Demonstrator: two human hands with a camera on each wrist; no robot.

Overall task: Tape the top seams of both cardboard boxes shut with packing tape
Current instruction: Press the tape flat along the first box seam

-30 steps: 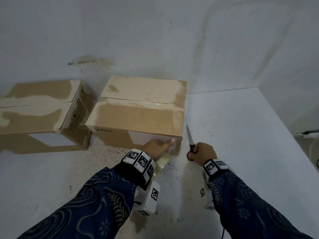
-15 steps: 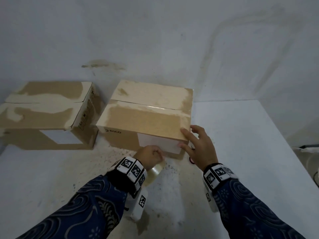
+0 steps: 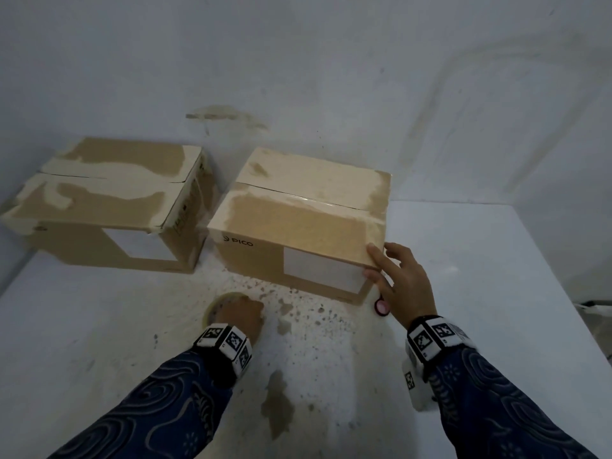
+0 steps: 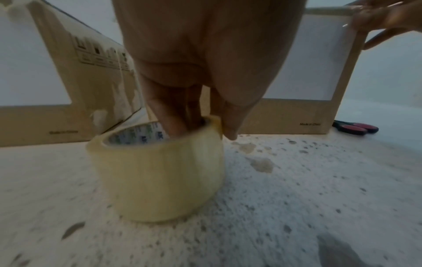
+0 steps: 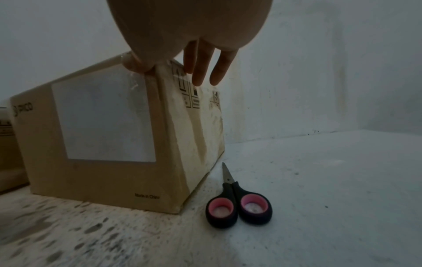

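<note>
while the left hand (image 4: 205, 54) stands the tape roll (image 4: 157, 169) on the table (image 3: 463, 293) in front of the right box (image 3: 298, 226), fingers hooked in its core and thumb outside, probably to park it, the right hand (image 3: 402, 286) spreads over that box's near right top corner, seemingly smoothing tape. scissors (image 5: 237, 206) lie just right of the box. the left box (image 3: 109, 207), just beside it, looks unsealed. open tabletop stretches right of the box.
</note>
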